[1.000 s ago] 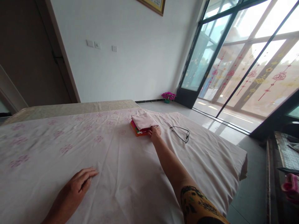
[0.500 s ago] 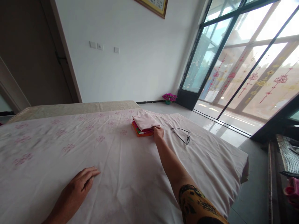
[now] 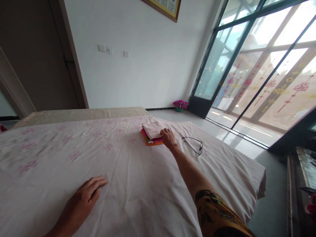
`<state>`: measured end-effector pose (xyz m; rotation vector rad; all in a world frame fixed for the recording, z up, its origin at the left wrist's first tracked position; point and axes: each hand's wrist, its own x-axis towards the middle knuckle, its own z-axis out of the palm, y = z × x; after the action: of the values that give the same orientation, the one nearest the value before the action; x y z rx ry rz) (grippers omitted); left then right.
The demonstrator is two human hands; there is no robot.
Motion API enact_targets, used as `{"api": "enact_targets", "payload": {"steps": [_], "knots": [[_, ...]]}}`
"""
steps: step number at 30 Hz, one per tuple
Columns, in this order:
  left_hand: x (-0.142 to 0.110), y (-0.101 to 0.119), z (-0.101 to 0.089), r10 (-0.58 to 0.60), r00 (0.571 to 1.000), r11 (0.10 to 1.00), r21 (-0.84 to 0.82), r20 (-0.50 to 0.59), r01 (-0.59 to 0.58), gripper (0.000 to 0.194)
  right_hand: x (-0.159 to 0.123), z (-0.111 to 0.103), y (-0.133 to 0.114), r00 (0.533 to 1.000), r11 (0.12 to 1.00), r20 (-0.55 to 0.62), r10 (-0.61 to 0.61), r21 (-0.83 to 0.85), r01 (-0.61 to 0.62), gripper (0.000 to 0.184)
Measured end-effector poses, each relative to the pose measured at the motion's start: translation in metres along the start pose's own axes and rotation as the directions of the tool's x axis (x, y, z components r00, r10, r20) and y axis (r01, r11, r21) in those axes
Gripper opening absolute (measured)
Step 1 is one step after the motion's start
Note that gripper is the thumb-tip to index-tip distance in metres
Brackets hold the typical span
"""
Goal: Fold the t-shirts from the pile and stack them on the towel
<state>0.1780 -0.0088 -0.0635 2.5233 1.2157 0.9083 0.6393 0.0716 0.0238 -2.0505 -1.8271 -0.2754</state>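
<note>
The stack of folded cloths lay near the far edge of a rumpled pale pink sheet printed with flowers. A plain pink cloth sat on top, with red, green and orange layers showing beneath it. The right hand reached across from the near side, its fingers bent over the right corner of that top cloth and touching it; whether they were clamped on the fabric could not be told. A yellow sleeve with a dark pattern covered the upper part of the same arm. The left hand rested palm down on the sheet, well apart from the stack, gripping nothing, its fingers extended and lying close together. The two hands were well apart from each other. Just to the right of the right hand, dark-framed glasses lay on the sheet with their arms unfolded. Beyond the sheet was a beige cover, and behind it a white wall. Magenta flowers in a green pot stood on the floor near the glass doors.
</note>
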Motion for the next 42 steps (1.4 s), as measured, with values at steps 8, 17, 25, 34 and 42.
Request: {"api": "enact_targets", "payload": {"steps": [8, 17, 25, 34, 42], "knots": [[0.000, 0.004, -0.002, -0.010, 1.000, 1.000, 0.006, 0.005, 0.010, 0.029, 0.033, -0.013, 0.002, 0.984, 0.984, 0.003, 0.177, -0.001, -0.177, 0.022], [0.000, 0.009, -0.002, -0.029, 1.000, 1.000, -0.010, -0.002, 0.029, 0.029, 0.072, 0.004, -0.039, 0.998, 1.000, 0.057, 0.020, -0.011, -0.020, 0.048], [-0.002, 0.005, 0.002, -0.044, 0.999, 0.999, -0.018, 0.006, 0.044, 0.031, 0.058, 0.044, -0.036, 0.987, 0.998, 0.158, 0.003, 0.056, -0.012, 0.048], [0.005, 0.021, -0.011, -0.144, 0.988, 0.982, -0.115, 0.060, 0.150, 0.034, 0.062, 0.021, -0.047, 0.948, 0.996, 0.314, 0.049, -0.090, -0.022, 0.054], [0.009, 0.032, -0.021, -0.193, 0.981, 0.958, -0.223, -0.031, 0.181, 0.039, -0.014, 0.041, -0.137, 0.960, 0.961, 0.084, -0.268, -0.048, 0.272, 0.049]]}}
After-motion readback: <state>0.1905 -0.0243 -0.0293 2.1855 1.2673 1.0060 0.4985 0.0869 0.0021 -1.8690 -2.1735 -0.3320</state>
